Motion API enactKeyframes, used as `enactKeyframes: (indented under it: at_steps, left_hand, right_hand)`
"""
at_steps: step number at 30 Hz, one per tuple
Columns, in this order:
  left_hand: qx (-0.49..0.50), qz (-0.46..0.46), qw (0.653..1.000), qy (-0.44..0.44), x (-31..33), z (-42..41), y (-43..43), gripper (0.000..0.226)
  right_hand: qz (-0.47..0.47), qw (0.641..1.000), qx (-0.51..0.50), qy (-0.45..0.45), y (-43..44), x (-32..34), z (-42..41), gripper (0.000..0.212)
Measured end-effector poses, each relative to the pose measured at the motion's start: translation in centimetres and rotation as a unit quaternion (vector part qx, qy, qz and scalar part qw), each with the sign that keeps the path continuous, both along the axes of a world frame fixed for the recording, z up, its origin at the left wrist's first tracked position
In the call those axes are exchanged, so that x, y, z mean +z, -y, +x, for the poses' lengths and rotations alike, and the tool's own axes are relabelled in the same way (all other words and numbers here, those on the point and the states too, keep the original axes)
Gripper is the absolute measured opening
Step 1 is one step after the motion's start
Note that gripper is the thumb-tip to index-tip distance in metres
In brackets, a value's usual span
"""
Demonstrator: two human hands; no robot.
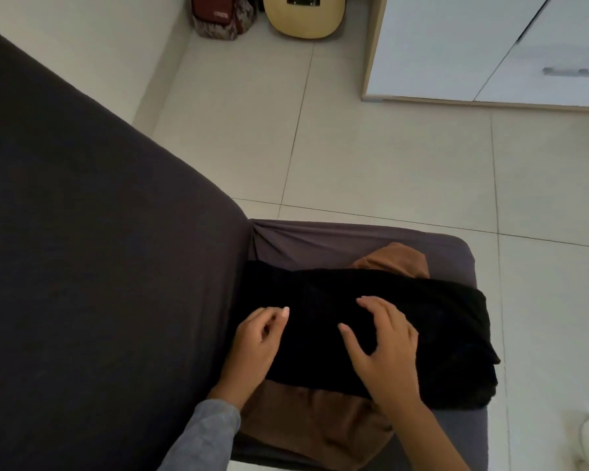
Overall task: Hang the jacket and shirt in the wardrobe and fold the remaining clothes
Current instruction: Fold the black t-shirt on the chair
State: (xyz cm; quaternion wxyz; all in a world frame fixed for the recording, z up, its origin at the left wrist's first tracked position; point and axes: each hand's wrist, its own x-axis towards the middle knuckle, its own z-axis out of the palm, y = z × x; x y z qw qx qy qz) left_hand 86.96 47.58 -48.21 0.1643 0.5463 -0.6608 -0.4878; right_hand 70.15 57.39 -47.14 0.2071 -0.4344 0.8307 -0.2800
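Lying across the sofa seat (354, 237), the black garment (429, 321) is folded into a thick band that runs from 9 to 3 o'clock. It sits on top of a brown garment (306, 423), which peeks out at its 12 o'clock edge and spreads wider at its 6 o'clock side.

We have our right hand (388, 355) on the middle of the black cloth, fingers spread and bent, with the fingertips touching the fabric and gripping nothing. Our left hand (257, 341) sits at the garment's 9 o'clock end, just beside the sofa back (99, 266). Its fingers are loosely curled, and we cannot tell whether they pinch the cloth's edge. A grey sleeve (208, 433) covers that forearm.

Beyond the seat, toward 12 o'clock, the pale tiled floor (388, 158) stretches away. A guitar (303, 18) and a red bag (215, 15) stand against the far wall. At 1 o'clock stands the white wardrobe (456, 45), well apart from the clothes, its doors closed.
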Motion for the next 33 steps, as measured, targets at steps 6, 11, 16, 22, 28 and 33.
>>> enactKeyframes:
  at_steps: [6, 11, 16, 22, 28, 33]
  left_hand:
    - [-0.006, -0.148, 0.986, 0.08, -1.1, -0.3, 2.2, 0.033]
    - [-0.092, -0.145, 0.976, 0.131, -1.3, -4.1, 7.2, 0.024]
    - [-0.236, -0.042, 0.932, 0.271, -2.2, -6.0, 10.3, 0.02]
    - [-0.245, -0.038, 0.941, 0.23, -1.7, -6.1, 11.5, 0.013]
    - [-0.168, -0.131, 0.968, 0.132, -3.3, -5.7, 10.2, 0.021]
    - [-0.021, -0.057, 0.997, -0.039, -2.1, -3.3, 4.8, 0.033]
  right_hand:
    - [0.066, 0.987, 0.139, 0.042, 3.3, -1.1, 1.7, 0.056]
    - [0.01, 0.967, 0.112, 0.229, 4.7, 0.3, 0.3, 0.025]
    - [0.002, 0.94, 0.154, 0.305, 4.0, 0.3, -0.4, 0.031]
    - [-0.022, 0.932, 0.161, 0.324, 3.6, 0.3, 0.0, 0.031]
    - [-0.013, 0.935, 0.213, 0.283, 2.6, 0.1, 0.5, 0.015]
    - [-0.007, 0.95, 0.182, 0.253, 0.7, -0.4, 1.5, 0.031]
